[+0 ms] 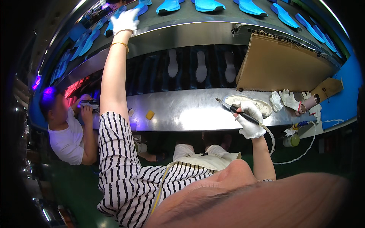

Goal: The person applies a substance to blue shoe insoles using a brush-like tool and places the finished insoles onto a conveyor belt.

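My left hand [125, 22], in a white glove, reaches far out to the conveyor at the upper left, its fingers apart. It is over or beside one of the blue shoe insoles [141, 10]; whether it touches one cannot be seen. Above the metal bench, my right hand [251, 121] wears a white glove with some fingertips bare. It grips a black pen-shaped tool [228, 106] with a pointed metal tip aimed left and a pale cord trailing from its back end. Just behind that hand lies a white shoe-sole-shaped tray [265, 108], partly hidden by the glove.
Insoles line the dark conveyor belt [182, 16]. A cardboard sheet [283, 68] leans at the right, near loose white gloves [289, 101] and a tube roll [311, 102]. A yellow block [150, 114] lies on the metal bench [173, 110]. A co-worker [68, 129] sits at left.
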`<state>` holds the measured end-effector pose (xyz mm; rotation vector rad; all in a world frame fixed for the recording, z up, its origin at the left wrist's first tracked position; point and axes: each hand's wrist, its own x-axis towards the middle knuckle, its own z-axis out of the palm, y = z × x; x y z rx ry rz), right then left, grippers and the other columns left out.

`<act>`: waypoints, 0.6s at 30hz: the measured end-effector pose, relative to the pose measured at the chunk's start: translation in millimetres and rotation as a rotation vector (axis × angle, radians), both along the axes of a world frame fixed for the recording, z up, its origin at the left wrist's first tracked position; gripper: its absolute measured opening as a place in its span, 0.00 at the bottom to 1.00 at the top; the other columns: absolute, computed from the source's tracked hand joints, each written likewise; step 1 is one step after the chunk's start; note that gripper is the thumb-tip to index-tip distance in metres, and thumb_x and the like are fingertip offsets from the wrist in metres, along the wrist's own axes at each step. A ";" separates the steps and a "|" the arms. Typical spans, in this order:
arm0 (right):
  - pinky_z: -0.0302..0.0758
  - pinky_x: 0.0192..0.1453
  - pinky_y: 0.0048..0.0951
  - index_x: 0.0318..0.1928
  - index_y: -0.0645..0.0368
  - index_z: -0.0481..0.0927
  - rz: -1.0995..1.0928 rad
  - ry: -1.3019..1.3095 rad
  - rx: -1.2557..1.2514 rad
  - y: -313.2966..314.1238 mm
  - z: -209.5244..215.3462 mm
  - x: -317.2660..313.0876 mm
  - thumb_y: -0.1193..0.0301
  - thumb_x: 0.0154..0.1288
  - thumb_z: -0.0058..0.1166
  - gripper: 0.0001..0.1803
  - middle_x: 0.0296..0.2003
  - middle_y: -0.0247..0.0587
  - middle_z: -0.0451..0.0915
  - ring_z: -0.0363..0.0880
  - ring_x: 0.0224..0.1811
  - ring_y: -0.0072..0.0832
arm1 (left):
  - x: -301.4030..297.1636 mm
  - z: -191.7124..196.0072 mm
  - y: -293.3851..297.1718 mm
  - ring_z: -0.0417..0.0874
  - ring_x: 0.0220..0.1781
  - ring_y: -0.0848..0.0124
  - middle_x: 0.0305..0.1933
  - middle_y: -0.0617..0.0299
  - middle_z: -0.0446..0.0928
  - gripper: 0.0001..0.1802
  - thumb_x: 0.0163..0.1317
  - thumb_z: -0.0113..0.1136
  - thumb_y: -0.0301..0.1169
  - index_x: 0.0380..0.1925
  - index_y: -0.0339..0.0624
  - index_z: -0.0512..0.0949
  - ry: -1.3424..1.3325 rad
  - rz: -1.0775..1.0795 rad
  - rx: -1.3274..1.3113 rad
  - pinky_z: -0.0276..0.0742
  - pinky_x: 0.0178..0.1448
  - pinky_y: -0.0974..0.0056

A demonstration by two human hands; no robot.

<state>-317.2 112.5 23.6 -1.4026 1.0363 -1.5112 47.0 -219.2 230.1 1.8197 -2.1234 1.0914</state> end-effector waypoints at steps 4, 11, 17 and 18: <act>0.77 0.43 0.23 0.35 0.64 0.73 0.090 0.031 -0.051 -6.0 4.2 15.8 0.92 0.51 0.50 0.13 0.38 0.40 0.76 0.78 0.36 0.22 | 2.6 -1.3 -6.4 0.71 0.62 0.58 0.60 0.57 0.72 0.27 0.58 0.57 0.35 0.59 0.54 0.69 0.208 -0.653 0.124 0.64 0.67 0.60; 0.77 0.43 0.24 0.33 0.64 0.75 0.047 0.123 -0.094 1.8 6.5 28.7 0.90 0.50 0.54 0.11 0.39 0.41 0.77 0.78 0.38 0.24 | -72.8 -5.6 48.0 0.78 0.46 0.57 0.41 0.56 0.79 0.14 0.56 0.59 0.44 0.40 0.53 0.81 0.339 -0.238 -0.001 0.73 0.53 0.58; 0.76 0.42 0.23 0.33 0.63 0.75 0.032 0.108 0.005 20.1 4.6 15.7 0.87 0.52 0.56 0.09 0.34 0.36 0.76 0.77 0.34 0.20 | -37.4 -22.8 129.0 0.78 0.47 0.67 0.44 0.58 0.78 0.16 0.61 0.61 0.41 0.38 0.39 0.79 0.929 -0.883 -0.148 0.73 0.53 0.63; 0.76 0.41 0.22 0.33 0.62 0.75 0.034 0.143 -0.034 18.7 3.3 10.5 0.85 0.54 0.56 0.08 0.33 0.35 0.76 0.77 0.33 0.18 | -34.6 -19.9 145.1 0.78 0.48 0.69 0.46 0.57 0.78 0.16 0.63 0.58 0.41 0.38 0.37 0.79 1.168 -1.128 -0.112 0.73 0.55 0.63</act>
